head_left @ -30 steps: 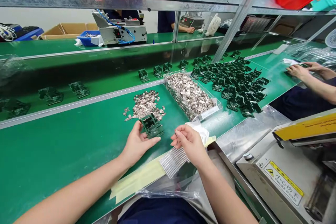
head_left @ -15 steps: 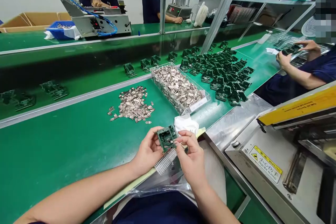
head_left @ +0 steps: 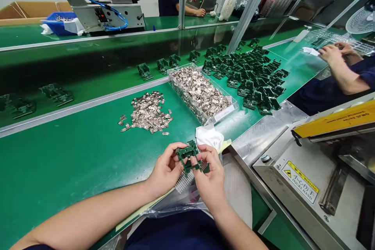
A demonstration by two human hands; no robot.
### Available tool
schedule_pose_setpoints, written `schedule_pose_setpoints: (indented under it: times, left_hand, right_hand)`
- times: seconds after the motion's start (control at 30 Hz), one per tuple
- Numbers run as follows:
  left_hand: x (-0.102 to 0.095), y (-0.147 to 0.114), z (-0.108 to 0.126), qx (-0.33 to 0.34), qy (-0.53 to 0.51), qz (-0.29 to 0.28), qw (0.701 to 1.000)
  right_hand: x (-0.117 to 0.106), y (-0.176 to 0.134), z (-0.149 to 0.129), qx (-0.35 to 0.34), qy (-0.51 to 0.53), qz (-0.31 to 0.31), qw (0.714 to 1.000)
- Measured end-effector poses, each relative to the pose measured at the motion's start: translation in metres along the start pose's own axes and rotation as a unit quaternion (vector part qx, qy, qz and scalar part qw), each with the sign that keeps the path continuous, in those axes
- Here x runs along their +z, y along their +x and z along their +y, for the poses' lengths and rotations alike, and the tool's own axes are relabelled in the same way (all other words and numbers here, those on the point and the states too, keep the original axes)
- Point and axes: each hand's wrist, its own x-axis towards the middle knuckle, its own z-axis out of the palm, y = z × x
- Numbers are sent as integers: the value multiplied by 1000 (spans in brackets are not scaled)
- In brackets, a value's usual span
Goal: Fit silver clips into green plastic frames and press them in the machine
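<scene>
Between my hands, at the near edge of the bench, is a dark green plastic frame (head_left: 187, 155) with an open middle. My left hand (head_left: 166, 168) grips its left side, fingers behind and thumb at the front. On its right side my right hand (head_left: 210, 175) is closed, the thumb pressed at the opening; any small part under that thumb is hidden. Below the frame lies a strip of small metal pieces (head_left: 184, 183), partly covered by my hands. A white cloth (head_left: 208, 137) sits just beyond.
Loose metal clips (head_left: 150, 112) form a pile beside a clear box (head_left: 222, 115) full of them. Many green frames (head_left: 249, 74) are heaped farther right. A machine (head_left: 304, 179) with a warning label stands at my right. A co-worker's hands (head_left: 331, 52) are at the far right.
The green frame has tilted in my hands, and my right thumb has moved inward onto its opening. The co-worker at right has lowered their hands. My view has shifted slightly.
</scene>
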Motion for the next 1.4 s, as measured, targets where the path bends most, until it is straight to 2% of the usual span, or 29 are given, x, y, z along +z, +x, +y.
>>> schedule_pose_setpoints:
  times: [0.2,0.33,0.5,0.67,0.8,0.9,0.97,1.03,1.17,1.27,1.4]
  left_hand:
    - [5,-2,8,-15,21,28,999]
    - [8,-4,15,-12,34,47,998]
    - [12,-6,21,3,42,66,997]
    - [18,-10,21,18,65,48,997]
    - [24,-14,21,19,77,21,997]
    - [30,-8,22,6,56,10,998]
    - [35,1,20,-2,29,27,999]
    - [39,12,15,-2,2,50,999]
    - [45,25,-1,28,-14,58,998]
    - [45,26,-8,34,-13,53,998]
    - [44,26,-8,8,-32,50,998]
  right_hand:
    - [5,-3,6,62,112,-22,992]
    - [8,-3,0,91,182,5,979]
    - [9,-4,-6,100,221,34,969]
    - [7,-13,-5,104,243,52,963]
    - [-3,-24,-3,95,237,67,965]
    - [-17,-34,8,98,204,95,969]
    - [-24,-41,23,121,186,124,967]
    - [-25,-45,39,152,173,106,967]
    - [-10,-46,60,155,164,1,974]
    - [4,-45,63,136,166,5,977]
    - [13,-46,66,106,154,30,982]
